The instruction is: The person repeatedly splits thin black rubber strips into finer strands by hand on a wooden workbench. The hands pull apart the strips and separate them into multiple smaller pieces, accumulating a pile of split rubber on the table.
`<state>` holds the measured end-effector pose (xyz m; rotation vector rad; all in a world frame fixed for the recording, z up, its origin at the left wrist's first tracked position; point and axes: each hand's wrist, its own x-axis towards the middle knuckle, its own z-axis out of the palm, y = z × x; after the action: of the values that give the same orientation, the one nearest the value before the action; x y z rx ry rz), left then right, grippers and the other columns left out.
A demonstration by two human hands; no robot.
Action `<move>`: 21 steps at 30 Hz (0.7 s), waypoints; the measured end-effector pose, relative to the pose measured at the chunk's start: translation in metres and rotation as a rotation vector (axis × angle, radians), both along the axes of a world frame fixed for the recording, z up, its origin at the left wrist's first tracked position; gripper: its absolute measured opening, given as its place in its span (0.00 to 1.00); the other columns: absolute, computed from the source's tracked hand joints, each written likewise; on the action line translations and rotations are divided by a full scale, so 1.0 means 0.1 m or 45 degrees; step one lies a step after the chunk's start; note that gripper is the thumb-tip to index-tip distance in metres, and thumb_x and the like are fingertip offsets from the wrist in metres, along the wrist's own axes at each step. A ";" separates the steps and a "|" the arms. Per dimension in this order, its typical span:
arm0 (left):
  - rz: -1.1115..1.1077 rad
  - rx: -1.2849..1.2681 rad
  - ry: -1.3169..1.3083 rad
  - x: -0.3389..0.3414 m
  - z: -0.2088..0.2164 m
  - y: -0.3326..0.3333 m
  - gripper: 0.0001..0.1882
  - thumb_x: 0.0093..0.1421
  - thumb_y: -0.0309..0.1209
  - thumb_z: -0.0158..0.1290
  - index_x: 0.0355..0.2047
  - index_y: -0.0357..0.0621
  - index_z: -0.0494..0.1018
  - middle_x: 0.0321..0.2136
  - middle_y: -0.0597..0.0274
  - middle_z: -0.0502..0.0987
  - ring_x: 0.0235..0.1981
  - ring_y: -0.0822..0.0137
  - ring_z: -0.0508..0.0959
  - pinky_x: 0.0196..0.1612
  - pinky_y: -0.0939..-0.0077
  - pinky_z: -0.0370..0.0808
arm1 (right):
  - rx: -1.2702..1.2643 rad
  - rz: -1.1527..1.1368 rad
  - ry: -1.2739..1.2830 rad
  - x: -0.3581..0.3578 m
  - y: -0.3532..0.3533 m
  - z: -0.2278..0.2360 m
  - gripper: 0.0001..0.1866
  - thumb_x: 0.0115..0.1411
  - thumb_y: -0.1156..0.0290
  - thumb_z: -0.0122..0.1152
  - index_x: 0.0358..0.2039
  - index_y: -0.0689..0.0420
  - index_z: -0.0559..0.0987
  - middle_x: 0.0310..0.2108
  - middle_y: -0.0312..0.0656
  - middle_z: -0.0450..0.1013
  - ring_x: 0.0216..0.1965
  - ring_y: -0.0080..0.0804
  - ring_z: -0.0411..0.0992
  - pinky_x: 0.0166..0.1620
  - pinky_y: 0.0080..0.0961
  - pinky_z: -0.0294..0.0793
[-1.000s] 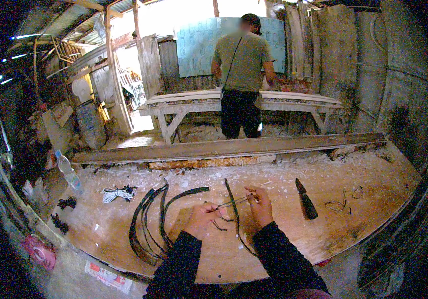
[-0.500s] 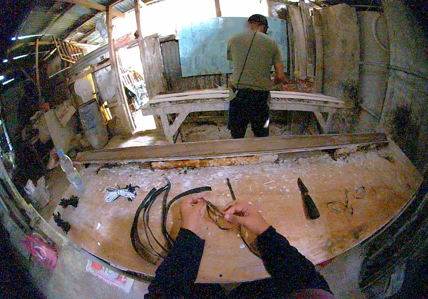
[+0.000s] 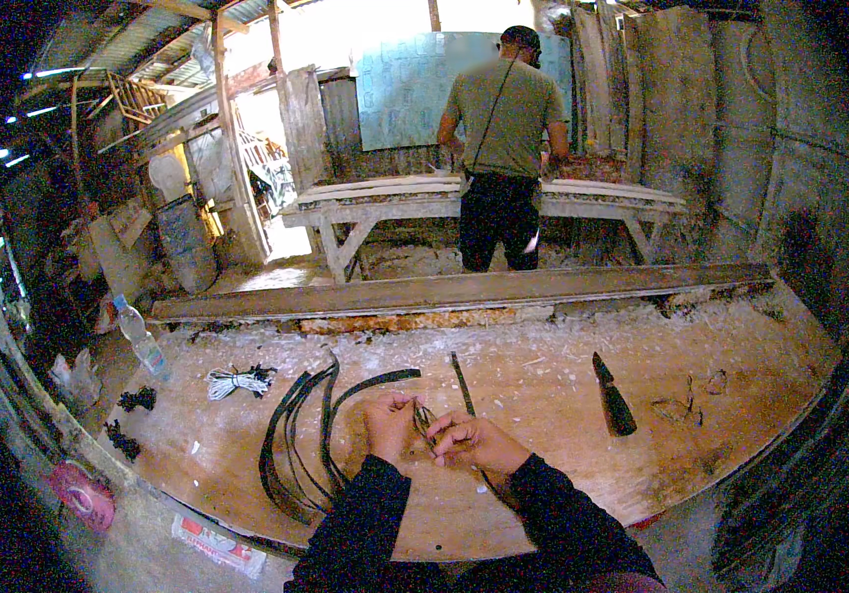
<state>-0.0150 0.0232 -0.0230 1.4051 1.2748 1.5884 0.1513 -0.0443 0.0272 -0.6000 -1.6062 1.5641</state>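
My left hand [image 3: 390, 427] pinches the upper end of a small looped bundle of thin dark cord [image 3: 423, 419] above the middle of the wooden table [image 3: 543, 494]. From the other side, the bent fingers of my right hand [image 3: 481, 445] close on the same bundle. Left of my hands lie several curved black strips [image 3: 298, 435], one reaching behind my left hand. A narrow dark strip [image 3: 461, 381] shows beyond my right hand; its middle is hidden by that hand. Farther right rests a dark tapered tool [image 3: 613, 398], perhaps a sheathed knife.
Thin tangled cord [image 3: 686, 403] lies at the right. On the left are a tied white cord bundle [image 3: 237, 382], two black bundles [image 3: 136, 399] and a plastic bottle [image 3: 138, 336]. A long board [image 3: 464, 294] borders the table's far side. Beyond, a person [image 3: 503, 119] stands at a bench [image 3: 385, 203].
My right hand has shifted slightly left and its fingers have re-closed on the cord bundle, which is now more gathered. The person beyond has moved slightly right, left arm now showing.
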 end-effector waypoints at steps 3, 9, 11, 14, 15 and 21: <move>0.016 -0.042 0.061 0.04 0.03 -0.03 0.06 0.46 0.26 0.54 0.18 0.36 0.71 0.15 0.65 0.72 0.17 0.77 0.68 0.20 0.82 0.64 | 0.102 0.013 -0.054 -0.01 0.03 -0.02 0.05 0.40 0.81 0.60 0.20 0.58 0.76 0.34 0.37 0.64 0.39 0.26 0.63 0.40 0.18 0.62; 0.111 -0.005 0.279 0.08 0.12 -0.10 0.06 0.44 0.27 0.55 0.18 0.36 0.71 0.15 0.62 0.72 0.16 0.72 0.70 0.21 0.79 0.66 | 0.077 -0.020 -0.159 -0.01 0.04 -0.06 0.05 0.40 0.79 0.62 0.19 0.59 0.75 0.25 0.34 0.66 0.30 0.22 0.64 0.35 0.16 0.63; 0.165 0.018 0.424 0.08 0.14 -0.12 0.05 0.44 0.27 0.54 0.18 0.37 0.72 0.15 0.60 0.72 0.17 0.68 0.71 0.22 0.77 0.66 | 0.076 -0.013 -0.115 -0.01 0.03 -0.06 0.05 0.40 0.79 0.62 0.19 0.59 0.74 0.23 0.33 0.67 0.27 0.21 0.64 0.33 0.15 0.64; 0.174 0.037 0.490 0.10 0.18 -0.15 0.05 0.43 0.27 0.54 0.18 0.38 0.72 0.16 0.58 0.72 0.18 0.65 0.72 0.23 0.76 0.67 | 0.095 -0.014 -0.081 -0.02 0.02 -0.05 0.06 0.41 0.79 0.62 0.20 0.59 0.73 0.21 0.31 0.67 0.24 0.19 0.64 0.30 0.15 0.64; 0.165 -0.007 0.491 0.11 0.20 -0.16 0.04 0.43 0.27 0.53 0.18 0.38 0.72 0.17 0.58 0.72 0.19 0.65 0.72 0.23 0.76 0.67 | 0.105 -0.018 -0.093 -0.03 0.01 -0.04 0.06 0.41 0.79 0.62 0.20 0.59 0.73 0.20 0.31 0.67 0.23 0.19 0.65 0.30 0.15 0.64; -0.074 -0.069 0.489 0.14 0.29 -0.29 0.04 0.43 0.26 0.52 0.20 0.38 0.73 0.17 0.59 0.72 0.21 0.67 0.72 0.25 0.77 0.68 | 0.046 -0.079 -0.139 0.00 -0.02 0.05 0.08 0.42 0.81 0.59 0.17 0.57 0.68 0.18 0.32 0.67 0.24 0.19 0.66 0.30 0.16 0.66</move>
<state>-0.0012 -0.0055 0.0057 1.7532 1.4647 1.2727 0.1515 -0.0467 0.0322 -0.7191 -1.6770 1.4762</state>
